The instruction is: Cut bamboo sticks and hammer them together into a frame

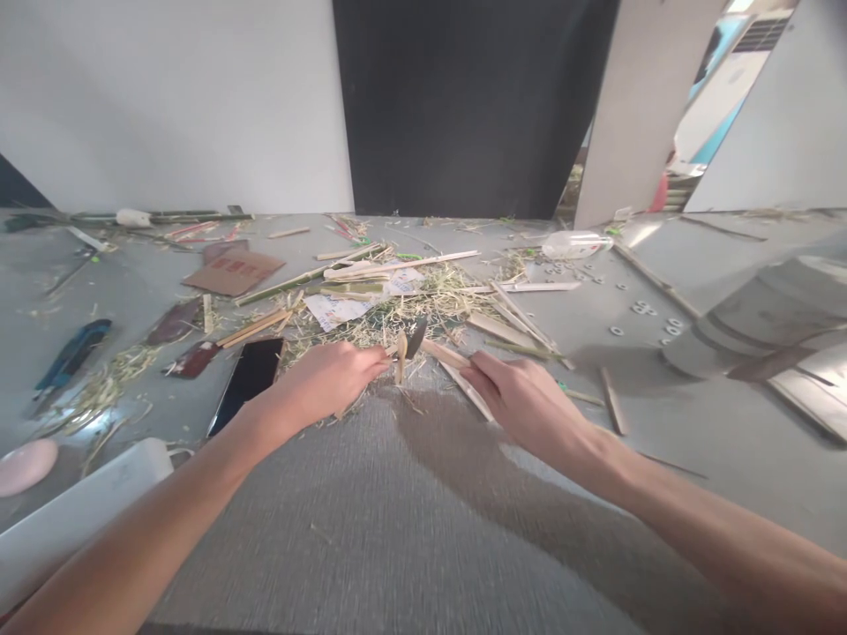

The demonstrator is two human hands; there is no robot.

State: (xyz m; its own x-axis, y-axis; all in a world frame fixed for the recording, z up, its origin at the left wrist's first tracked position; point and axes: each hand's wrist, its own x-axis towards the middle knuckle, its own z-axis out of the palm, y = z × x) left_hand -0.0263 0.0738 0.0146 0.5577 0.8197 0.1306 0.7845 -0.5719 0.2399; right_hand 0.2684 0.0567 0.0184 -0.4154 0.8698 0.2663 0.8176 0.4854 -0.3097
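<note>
My left hand is closed around a small pale bamboo piece, whose end sticks out past the fingertips. My right hand is wrapped around the light wooden handle of a knife. Its short dark blade points up and left, close beside the bamboo piece; blur hides whether they touch. Behind both hands lies a heap of bamboo shavings, with split bamboo strips across it. Just left of my left hand is a black phone.
At the left lie a blue-handled cutter, brown sandpaper, a white box and a pink rounded object. To the right are a clear bottle, several small rings and a large grey cylinder. Panels stand behind.
</note>
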